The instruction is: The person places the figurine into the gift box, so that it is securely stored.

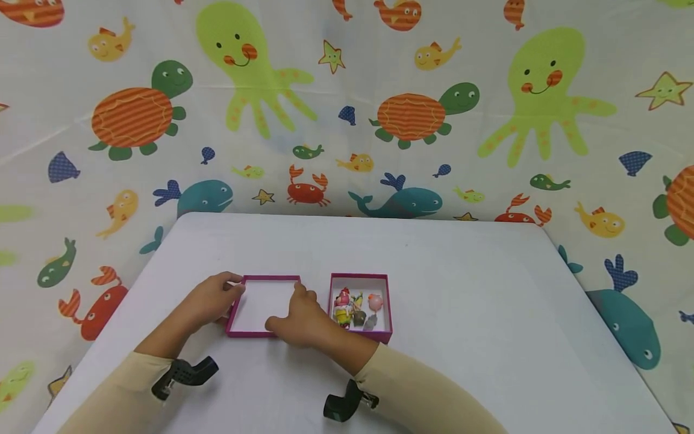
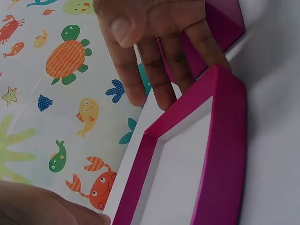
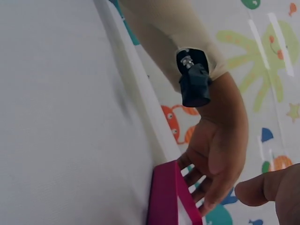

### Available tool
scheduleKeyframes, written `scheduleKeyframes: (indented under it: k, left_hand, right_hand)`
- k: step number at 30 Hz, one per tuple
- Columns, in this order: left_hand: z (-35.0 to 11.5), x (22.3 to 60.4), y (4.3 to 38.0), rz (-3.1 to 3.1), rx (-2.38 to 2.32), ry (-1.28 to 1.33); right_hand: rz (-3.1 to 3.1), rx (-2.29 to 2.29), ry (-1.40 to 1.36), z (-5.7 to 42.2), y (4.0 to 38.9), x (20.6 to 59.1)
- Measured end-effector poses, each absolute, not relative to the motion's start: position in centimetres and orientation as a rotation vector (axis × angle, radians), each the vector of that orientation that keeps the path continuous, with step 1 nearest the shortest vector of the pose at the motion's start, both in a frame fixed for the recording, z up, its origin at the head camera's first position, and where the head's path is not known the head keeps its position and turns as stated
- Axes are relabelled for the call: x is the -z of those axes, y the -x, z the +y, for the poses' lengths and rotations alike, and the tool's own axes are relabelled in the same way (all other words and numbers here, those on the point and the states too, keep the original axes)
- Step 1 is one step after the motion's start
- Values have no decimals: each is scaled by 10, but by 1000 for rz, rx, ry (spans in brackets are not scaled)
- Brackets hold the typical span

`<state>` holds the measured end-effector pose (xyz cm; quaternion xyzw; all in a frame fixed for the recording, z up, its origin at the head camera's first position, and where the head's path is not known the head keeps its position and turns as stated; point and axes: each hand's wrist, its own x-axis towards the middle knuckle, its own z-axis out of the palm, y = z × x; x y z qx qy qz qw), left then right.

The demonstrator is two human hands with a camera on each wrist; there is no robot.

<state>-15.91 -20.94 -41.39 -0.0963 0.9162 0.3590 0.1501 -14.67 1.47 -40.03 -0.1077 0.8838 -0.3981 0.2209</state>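
A magenta-rimmed shallow box (image 1: 262, 334) with a bare white inside lies on the white table. At its left side my left hand (image 1: 214, 298) touches the rim near the far left corner; in the right wrist view its fingers are fairly straight along the box wall. My right hand (image 1: 303, 316) is at the right side, thumb over the front edge and index near the far right corner. The left wrist view shows the right hand's palm and straight fingers (image 2: 161, 91) against the magenta wall (image 2: 229, 140).
Just right of the right hand stands a second magenta box (image 1: 360, 276) holding several small toy figures (image 1: 344, 310), one of them pink (image 1: 375, 301). The right forearm passes by its front. A cloth (image 1: 412, 163) printed with sea animals hangs behind the table.
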Motion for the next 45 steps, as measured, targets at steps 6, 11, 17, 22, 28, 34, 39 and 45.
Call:
scheduleKeyframes:
  k: [6, 11, 17, 22, 28, 34, 39, 45]
  left_hand:
    - [-211, 415, 159, 2626, -1023, 268]
    - [-213, 416, 159, 2632, -1001, 267]
    - [-216, 419, 158, 2628, -991, 270]
    - [-218, 420, 156, 2618, -1017, 270]
    - [-221, 417, 153, 2586, -1069, 260]
    - [-222, 410, 152, 2580, -1085, 283]
    - [-223, 405, 152, 2554, -1113, 311]
    - [-223, 398, 150, 2541, -1164, 309]
  right_hand:
    - [2420, 1102, 210, 6, 150, 404]
    - [2378, 1108, 155, 2, 151, 404]
    - [2290, 1168, 39, -2, 152, 406]
    - [2186, 1274, -59, -2, 155, 407]
    - [2020, 1441, -110, 2, 154, 403]
    - [1919, 1546, -108, 4, 154, 397]
    - [1887, 1577, -108, 6, 157, 394]
    - [1858, 1602, -94, 12, 158, 390]
